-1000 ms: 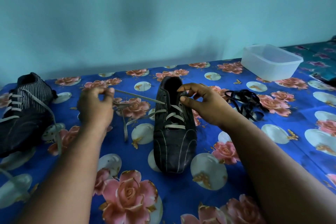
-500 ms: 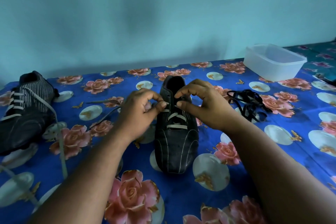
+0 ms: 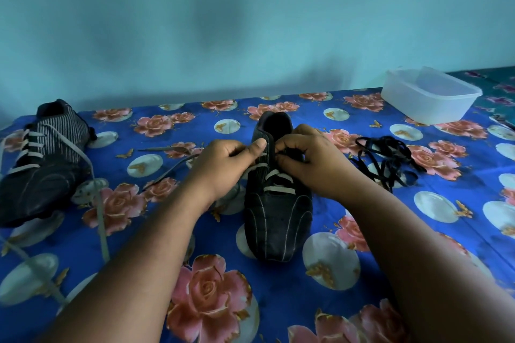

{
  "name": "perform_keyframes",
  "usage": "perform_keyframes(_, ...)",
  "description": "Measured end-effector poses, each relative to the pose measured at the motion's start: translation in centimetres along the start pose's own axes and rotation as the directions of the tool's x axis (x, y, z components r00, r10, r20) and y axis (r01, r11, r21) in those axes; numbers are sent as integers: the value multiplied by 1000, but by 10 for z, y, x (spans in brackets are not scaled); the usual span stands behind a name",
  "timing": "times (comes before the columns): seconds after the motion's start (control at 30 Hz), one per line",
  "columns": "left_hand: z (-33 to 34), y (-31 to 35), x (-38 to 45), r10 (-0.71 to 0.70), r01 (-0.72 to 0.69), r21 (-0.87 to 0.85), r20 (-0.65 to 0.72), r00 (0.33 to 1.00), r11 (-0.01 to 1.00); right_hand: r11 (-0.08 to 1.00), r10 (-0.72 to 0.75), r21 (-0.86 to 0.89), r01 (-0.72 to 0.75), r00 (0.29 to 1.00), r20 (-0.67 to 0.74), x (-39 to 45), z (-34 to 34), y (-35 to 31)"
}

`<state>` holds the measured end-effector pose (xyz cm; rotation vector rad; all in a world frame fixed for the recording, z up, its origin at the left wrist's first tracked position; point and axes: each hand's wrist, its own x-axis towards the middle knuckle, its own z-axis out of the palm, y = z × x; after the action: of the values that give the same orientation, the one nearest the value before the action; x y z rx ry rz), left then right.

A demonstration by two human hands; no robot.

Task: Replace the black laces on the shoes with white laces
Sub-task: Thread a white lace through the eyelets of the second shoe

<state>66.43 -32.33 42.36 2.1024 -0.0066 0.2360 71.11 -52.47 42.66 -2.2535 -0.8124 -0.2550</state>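
A black striped shoe [image 3: 276, 220] stands in the middle of the bed, toe toward me, with a white lace [image 3: 278, 189] crossing its lower eyelets. My left hand [image 3: 223, 167] pinches the lace at the shoe's left upper eyelets. My right hand [image 3: 309, 159] pinches at the right upper eyelets, its fingertips hiding the lace there. A loose lace end [image 3: 172, 167] trails left behind my left wrist. A second black shoe [image 3: 41, 170] with white laces lies at the far left. A pile of black laces [image 3: 387, 161] rests to the right of my right hand.
The blue floral bedsheet [image 3: 418, 231] covers the surface. A clear plastic container [image 3: 429, 95] sits at the back right near the teal wall [image 3: 250, 22]. White lace ends [image 3: 100, 220] from the left shoe trail toward the near left edge.
My left hand moved from out on the left, where it pulled the lace taut, in to the shoe's upper eyelets. My right hand stayed at the tongue.
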Motion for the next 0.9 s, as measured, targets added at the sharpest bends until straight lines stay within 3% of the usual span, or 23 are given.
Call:
perform_keyframes(0.13,-3,1,2,-75,80,-164,33,997,983,989,81,122,-79,997,-8,1,-3,-2)
perform_keyframes(0.23,-8,-1,3,-56,68,-215,58,997,974,980,123,154,-122,992,2,1,-4,-4)
perform_keyframes(0.33,-13,-8,6,180,-178,33,-47,983,983,967,141,210,-145,989,32,-1,-6,-5)
perform_keyframes(0.4,-15,-12,8,390,-344,294,-114,914,892,958,146,243,-154,988,49,-1,-6,-7)
perform_keyframes(0.47,-16,-17,9,519,-417,455,-123,846,787,959,153,233,-159,987,42,-1,-4,-6)
perform_keyframes(0.5,-16,-18,9,513,-422,436,-112,851,795,965,157,209,-158,987,20,0,-2,-4)
perform_keyframes(0.63,-13,-16,6,238,-238,18,-10,971,971,983,148,112,-142,988,-43,-1,5,-7)
perform_keyframes(0.77,0,-10,6,215,-215,-8,-21,976,976,991,90,103,-86,995,-36,-1,5,-1)
perform_keyframes(0.9,-1,-13,5,160,-160,-80,-10,987,984,944,156,274,-183,981,115,-4,-6,10)
